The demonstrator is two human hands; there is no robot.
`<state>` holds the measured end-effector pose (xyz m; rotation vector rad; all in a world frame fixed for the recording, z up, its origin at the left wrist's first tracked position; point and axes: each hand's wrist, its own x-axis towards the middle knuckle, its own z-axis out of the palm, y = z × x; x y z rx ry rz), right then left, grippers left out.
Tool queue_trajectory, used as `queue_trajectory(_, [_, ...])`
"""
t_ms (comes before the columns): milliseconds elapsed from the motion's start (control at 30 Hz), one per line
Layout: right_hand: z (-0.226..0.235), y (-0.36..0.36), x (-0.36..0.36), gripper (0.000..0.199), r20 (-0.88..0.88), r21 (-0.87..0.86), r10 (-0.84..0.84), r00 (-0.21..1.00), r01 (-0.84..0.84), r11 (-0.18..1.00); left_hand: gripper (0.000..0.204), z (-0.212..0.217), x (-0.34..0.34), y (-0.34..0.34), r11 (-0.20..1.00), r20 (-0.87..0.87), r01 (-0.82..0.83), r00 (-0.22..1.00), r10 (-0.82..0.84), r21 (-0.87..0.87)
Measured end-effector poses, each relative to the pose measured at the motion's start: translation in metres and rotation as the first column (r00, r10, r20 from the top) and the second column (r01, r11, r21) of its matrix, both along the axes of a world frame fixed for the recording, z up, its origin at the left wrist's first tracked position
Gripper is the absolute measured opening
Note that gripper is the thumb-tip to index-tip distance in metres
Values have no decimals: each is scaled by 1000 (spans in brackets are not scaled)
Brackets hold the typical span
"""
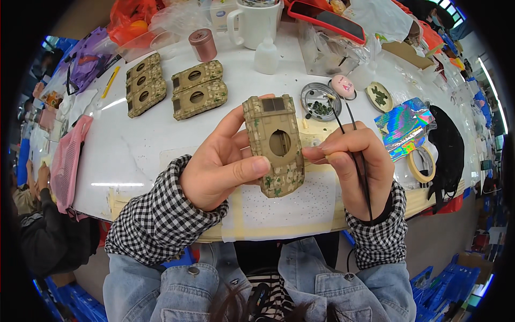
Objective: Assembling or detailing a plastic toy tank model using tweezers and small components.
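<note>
My left hand [212,170] is closed around a camouflage-painted model tank hull [267,122], thumb across its lower left side. The hull stands tilted up over the table, its round turret opening facing me. In my right hand [370,161] a pair of black tweezers [367,194] lies along the palm, tips pointing up and away from the hull. The right thumb and forefinger come together at the hull's right edge; whether they pinch a small part there is too small to tell. Beneath the hands is a white sheet [249,214] with tiny dark specks.
More camouflage hulls [197,97] stand at the left back. Beyond the right hand are a round dish of small dark green parts [321,101], a pale dish [370,99] and a tape roll [421,164]. A white mug [257,27] and small bottle [266,56] stand behind.
</note>
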<state>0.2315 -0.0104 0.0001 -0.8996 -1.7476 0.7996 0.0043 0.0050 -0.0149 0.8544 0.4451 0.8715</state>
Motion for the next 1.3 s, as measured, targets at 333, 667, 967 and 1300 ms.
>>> queue_trajectory(333, [1,-1,0,4,5,-16,-8,1000,8,1000,81,2,0,0,1000,-4,-5,1000,5,-3])
queue_trajectory(667, [1,-1,-1,4,9,-19,-16,1000,16,1000,80,2,-1,-1,1000,-17,-5,1000,5,-5])
queue_trajectory(967, [-1,0,-1,4,-3,-4,-9,1000,9,1000,80,1,0,-1,1000,-14,-9,1000,9,5])
queue_trajectory(1300, [7,-6,-4,11,-267,-212,57,962,-116,970,84,2,-1,0,1000,-56,7,998,-7,-7])
